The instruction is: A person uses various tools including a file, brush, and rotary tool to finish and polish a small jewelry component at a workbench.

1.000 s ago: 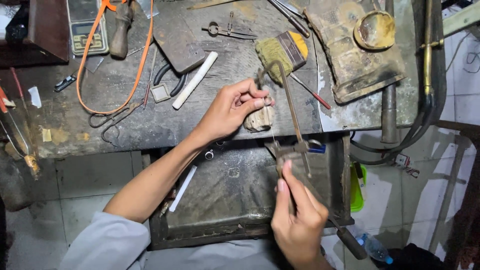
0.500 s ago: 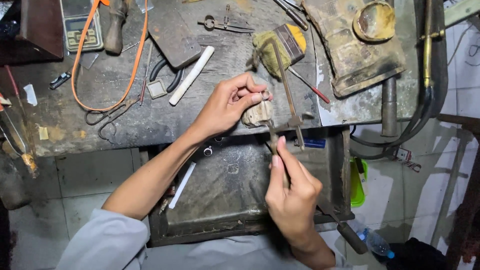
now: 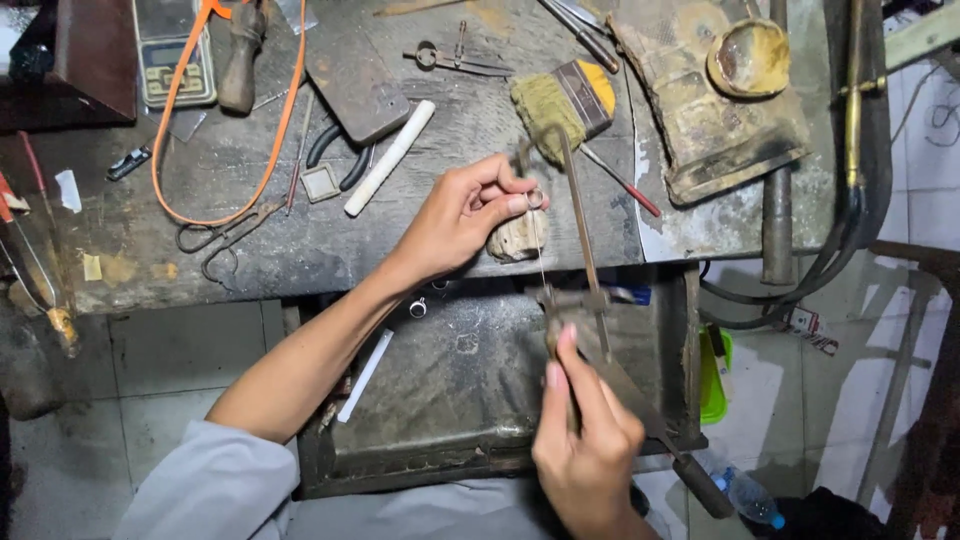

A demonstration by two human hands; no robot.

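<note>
Silver-grey and small, the ring (image 3: 535,198) is sitting pinched between the thumb and forefinger of the left hand (image 3: 462,215), which is pressing it down against the pale wooden bench pin (image 3: 518,238) just under the fingertips at the front edge of the workbench (image 3: 250,250). To the right of that hand, the jeweller's saw frame (image 3: 578,230) is standing nearly upright, its thin blade running just beside the ring; whether the blade is actually touching the metal is too fine to tell. Below and to the right, the right hand (image 3: 585,440) is closing around the saw's handle, fingers wrapped, forefinger laid up along it. The step in hand looks like sawing the ring on the pin. A next stroke is calling for a firm pinch and a steady, light pull, keeping the blade vertical over the open drawer (image 3: 440,400) beneath.
</note>
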